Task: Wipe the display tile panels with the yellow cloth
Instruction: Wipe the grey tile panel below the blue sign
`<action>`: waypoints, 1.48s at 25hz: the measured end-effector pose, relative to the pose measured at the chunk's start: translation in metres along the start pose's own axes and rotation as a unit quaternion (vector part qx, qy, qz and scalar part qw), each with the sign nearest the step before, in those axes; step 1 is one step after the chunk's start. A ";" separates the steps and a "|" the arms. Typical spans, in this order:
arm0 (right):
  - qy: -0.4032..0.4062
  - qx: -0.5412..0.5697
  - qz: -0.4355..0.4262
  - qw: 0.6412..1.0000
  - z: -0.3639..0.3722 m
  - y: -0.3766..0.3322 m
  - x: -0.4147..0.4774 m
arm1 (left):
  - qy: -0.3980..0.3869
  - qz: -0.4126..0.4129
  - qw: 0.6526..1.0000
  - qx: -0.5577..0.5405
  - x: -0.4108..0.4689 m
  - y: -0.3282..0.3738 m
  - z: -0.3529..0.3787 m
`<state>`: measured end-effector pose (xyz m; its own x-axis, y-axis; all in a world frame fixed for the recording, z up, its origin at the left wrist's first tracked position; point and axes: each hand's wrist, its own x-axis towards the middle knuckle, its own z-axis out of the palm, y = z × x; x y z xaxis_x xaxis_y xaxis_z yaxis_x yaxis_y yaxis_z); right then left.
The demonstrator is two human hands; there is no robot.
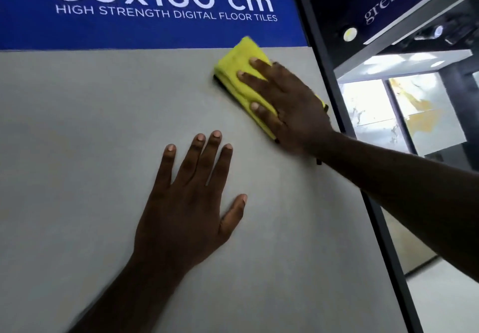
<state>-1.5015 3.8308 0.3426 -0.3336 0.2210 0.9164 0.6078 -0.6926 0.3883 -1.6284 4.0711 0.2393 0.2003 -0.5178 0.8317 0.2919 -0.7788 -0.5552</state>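
Observation:
A large grey tile panel fills most of the head view. A folded yellow cloth lies flat against its upper right part, just below the blue header. My right hand presses the cloth onto the panel with straight, spread fingers. My left hand rests flat on the bare tile below and left of the cloth, fingers spread, holding nothing.
A blue sign reading "80x160 cm" runs across the top of the panel. A dark metal frame borders the panel's right edge. Beyond it stand glossy display tiles and a pale floor.

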 end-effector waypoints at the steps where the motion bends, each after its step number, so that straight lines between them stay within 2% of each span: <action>1: 0.029 0.009 0.166 0.986 -0.001 -0.005 -0.001 | 0.001 -0.004 1.000 -0.001 -0.002 0.001 0.000; 2: 0.036 0.011 0.282 0.959 0.001 -0.011 -0.005 | 0.002 -0.006 1.000 -0.002 -0.003 0.002 0.000; 3: 0.029 0.003 0.276 0.961 0.002 -0.021 -0.014 | 0.003 -0.007 1.000 -0.004 -0.003 0.003 0.000; 5: -0.015 0.001 0.037 0.999 0.001 -0.035 -0.046 | 0.008 -0.008 1.000 -0.009 -0.004 0.004 -0.001; 6: -0.020 0.005 -0.022 1.000 -0.003 -0.032 -0.059 | 0.006 -0.008 1.000 -0.010 -0.005 0.004 -0.002; 7: -0.006 0.006 0.017 1.000 -0.006 -0.029 -0.069 | -0.001 -0.012 1.000 -0.014 -0.007 0.006 -0.003; 8: 0.027 0.007 0.130 0.991 -0.008 -0.032 -0.072 | -0.007 -0.016 1.000 -0.015 -0.007 0.009 -0.004; 9: 0.036 0.009 0.251 0.967 -0.008 -0.038 -0.080 | -0.018 -0.019 1.000 -0.017 -0.012 0.012 -0.005; 10: 0.029 0.007 0.282 0.959 -0.007 -0.050 -0.096 | -0.030 -0.021 0.999 -0.024 -0.020 0.016 -0.006; 12: -0.002 0.007 0.128 0.992 -0.008 -0.064 -0.136 | -0.032 -0.016 0.999 -0.034 -0.032 0.019 -0.009; 13: -0.010 0.013 0.118 0.993 -0.014 -0.071 -0.156 | -0.036 -0.013 0.998 -0.041 -0.041 0.021 -0.010; 14: 0.007 0.018 0.184 0.983 -0.016 -0.079 -0.174 | -0.042 -0.013 0.998 -0.047 -0.053 0.024 -0.011; 16: 0.044 0.036 0.359 0.932 -0.022 -0.104 -0.200 | -0.055 -0.017 0.997 -0.053 -0.073 0.033 -0.015; 17: 0.016 0.027 0.350 0.936 -0.022 -0.122 -0.219 | -0.066 -0.012 0.996 -0.061 -0.085 0.040 -0.016; 19: -0.061 0.032 0.198 0.978 -0.024 -0.152 -0.262 | -0.092 0.006 0.993 -0.075 -0.107 0.049 -0.021; 20: -0.064 0.041 0.192 0.978 -0.029 -0.166 -0.276 | -0.103 0.015 0.991 -0.083 -0.118 0.050 -0.023; 21: -0.043 0.049 0.261 0.963 -0.031 -0.177 -0.288 | -0.110 0.022 0.990 -0.089 -0.128 0.052 -0.024; 23: 0.002 0.055 0.466 0.883 -0.032 -0.209 -0.312 | -0.122 0.032 0.987 -0.094 -0.151 0.061 -0.027; 24: -0.018 0.052 0.480 0.875 -0.033 -0.230 -0.328 | -0.128 0.040 0.986 -0.098 -0.162 0.067 -0.028; 26: -0.086 0.063 0.392 0.914 -0.040 -0.269 -0.373 | -0.150 0.067 0.981 -0.105 -0.189 0.078 -0.031; 27: -0.088 0.067 0.404 0.908 -0.044 -0.281 -0.390 | -0.162 0.089 0.978 -0.101 -0.205 0.084 -0.033; 28: -0.056 0.074 0.496 0.863 -0.046 -0.294 -0.398 | -0.172 0.110 0.974 -0.094 -0.222 0.089 -0.034; 29: -0.014 0.074 0.611 0.788 -0.047 -0.309 -0.401 | -0.176 0.127 0.972 -0.090 -0.236 0.094 -0.035; 30: -0.011 0.074 0.680 0.730 -0.046 -0.328 -0.405 | -0.178 0.136 0.970 -0.090 -0.246 0.099 -0.035; 31: -0.038 0.079 0.683 0.726 -0.047 -0.351 -0.412 | -0.179 0.139 0.970 -0.092 -0.253 0.102 -0.035; 33: -0.079 0.102 0.598 0.791 -0.054 -0.389 -0.442 | -0.170 0.136 0.972 -0.089 -0.257 0.105 -0.034; 34: -0.081 0.102 0.616 0.777 -0.057 -0.397 -0.457 | -0.169 0.134 0.972 -0.090 -0.257 0.105 -0.033; 36: -0.024 0.073 0.761 0.644 -0.055 -0.401 -0.466 | -0.174 0.135 0.971 -0.096 -0.257 0.106 -0.033; 37: -0.012 0.062 0.798 0.600 -0.053 -0.404 -0.463 | -0.175 0.134 0.970 -0.100 -0.259 0.106 -0.032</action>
<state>-1.6310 3.9723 -0.2436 0.7540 -0.6436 0.1315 0.1889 0.0207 -0.9818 -1.6797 4.1110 -0.0344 0.5597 -0.5861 0.5858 0.0056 -0.7042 -0.7100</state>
